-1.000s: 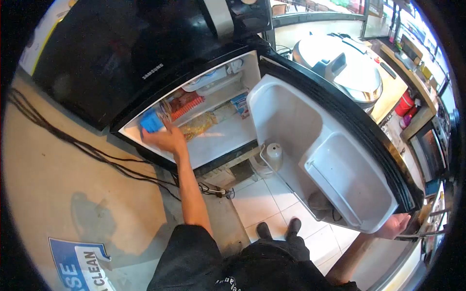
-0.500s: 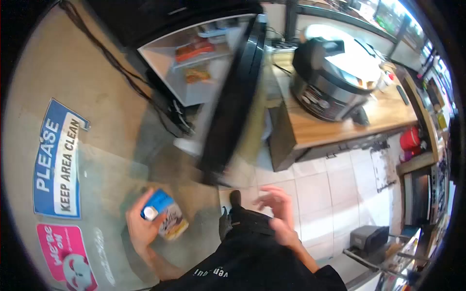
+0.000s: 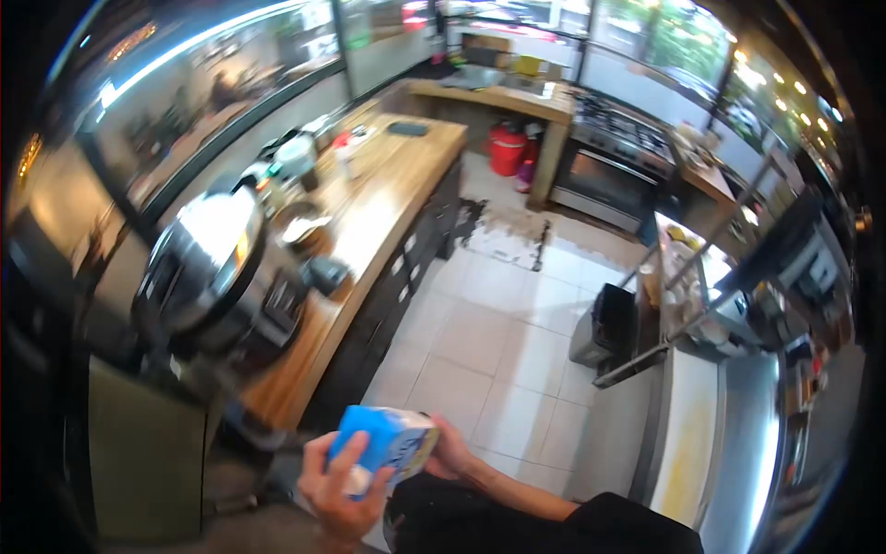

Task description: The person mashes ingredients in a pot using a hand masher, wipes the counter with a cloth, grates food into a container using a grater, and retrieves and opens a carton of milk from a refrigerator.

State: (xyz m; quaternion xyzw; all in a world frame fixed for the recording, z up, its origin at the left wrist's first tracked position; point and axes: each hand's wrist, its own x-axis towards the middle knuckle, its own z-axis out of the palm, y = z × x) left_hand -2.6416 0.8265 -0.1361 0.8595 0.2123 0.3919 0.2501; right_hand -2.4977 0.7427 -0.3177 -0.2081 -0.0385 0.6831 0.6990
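A blue and white milk carton (image 3: 395, 441) is tilted on its side in front of my body, its white cap near my left palm. My left hand (image 3: 337, 485) is wrapped round the blue top end. At the carton's other end, my right hand (image 3: 452, 451) is closed against the base; part of its fingers is hidden behind the carton. Dark clothing lies just below both hands.
A large silver and black cooker (image 3: 208, 268) stands on the wooden counter (image 3: 392, 189) at left. Ahead are a stove with oven (image 3: 604, 171) and a red bucket (image 3: 506, 150). A grey bin (image 3: 604, 323) and metal shelving (image 3: 678, 323) stand right, beyond tiled floor (image 3: 471, 332).
My view has swung right, away from the open fridge and the signs. The carton has come up with my left hand, and my right hand, free before, now grips it too.
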